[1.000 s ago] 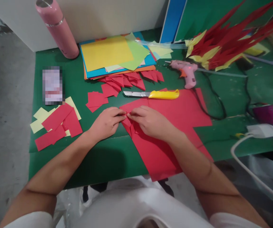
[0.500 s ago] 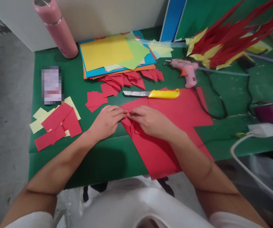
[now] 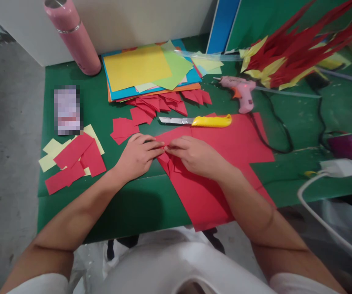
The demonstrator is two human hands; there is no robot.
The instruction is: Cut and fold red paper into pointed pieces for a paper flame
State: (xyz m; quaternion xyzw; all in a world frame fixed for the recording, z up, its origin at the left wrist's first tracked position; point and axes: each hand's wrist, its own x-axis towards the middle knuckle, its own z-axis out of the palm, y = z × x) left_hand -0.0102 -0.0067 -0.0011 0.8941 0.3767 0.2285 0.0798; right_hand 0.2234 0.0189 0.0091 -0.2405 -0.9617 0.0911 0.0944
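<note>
With the grip of the left hand and right hand pinching a red piece over the sheet's left edge on the desk, only the left knuckles had edged slightly forward, suggesting the piece was still being worked in place.

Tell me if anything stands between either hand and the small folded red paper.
Nothing visible does: the left hand and right hand meet at the folded red paper. The knife lies beyond them, not between.

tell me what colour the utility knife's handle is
The utility knife's handle is yellow, seen in the head view.
</note>
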